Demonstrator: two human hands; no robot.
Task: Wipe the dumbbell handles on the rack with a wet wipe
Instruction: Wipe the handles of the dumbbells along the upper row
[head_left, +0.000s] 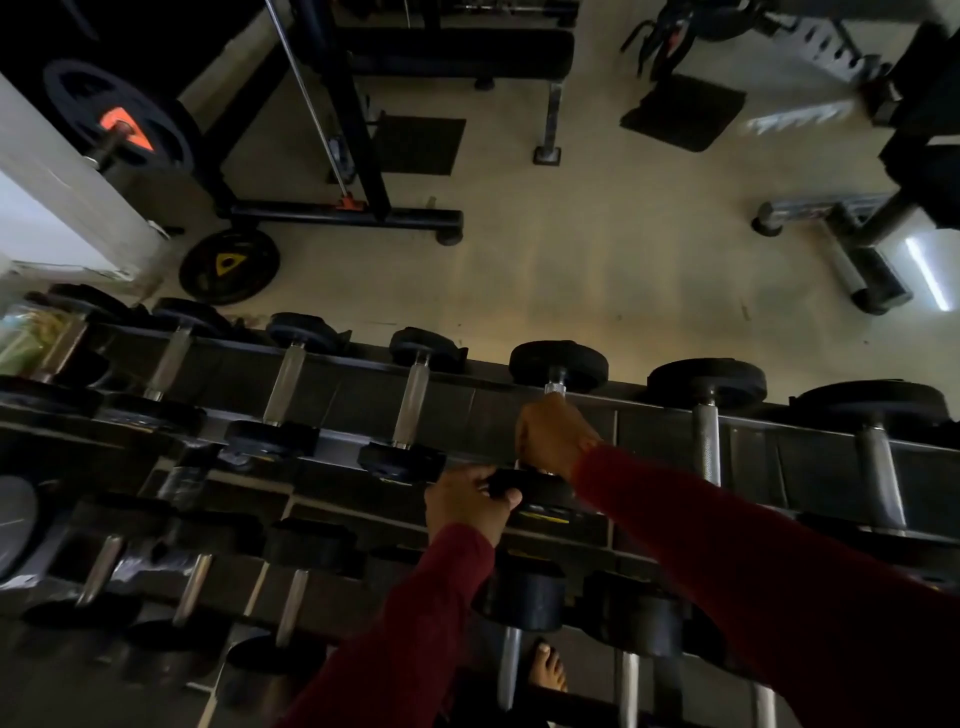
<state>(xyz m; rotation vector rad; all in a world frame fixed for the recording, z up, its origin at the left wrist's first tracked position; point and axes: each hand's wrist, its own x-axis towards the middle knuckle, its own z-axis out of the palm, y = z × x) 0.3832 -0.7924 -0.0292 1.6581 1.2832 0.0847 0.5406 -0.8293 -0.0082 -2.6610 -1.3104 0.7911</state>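
Observation:
A dark dumbbell rack (488, 410) runs across the view, with a row of dumbbells on its top tier. My right hand (553, 441) is wrapped around the metal handle of one dumbbell (558, 364) near the middle; the wet wipe is hidden inside the grip. My left hand (467, 506) holds that dumbbell's near black head (530, 486). Neighbouring dumbbells have bare steel handles, one to the left (410, 408) and one to the right (706, 441).
Lower tiers hold more dumbbells (524, 597). Beyond the rack lie a pale floor, a black bench frame (363, 213), a weight plate with a yellow mark (228, 265) and a plate-loaded bar (119, 124). A bare foot (548, 667) shows under the rack.

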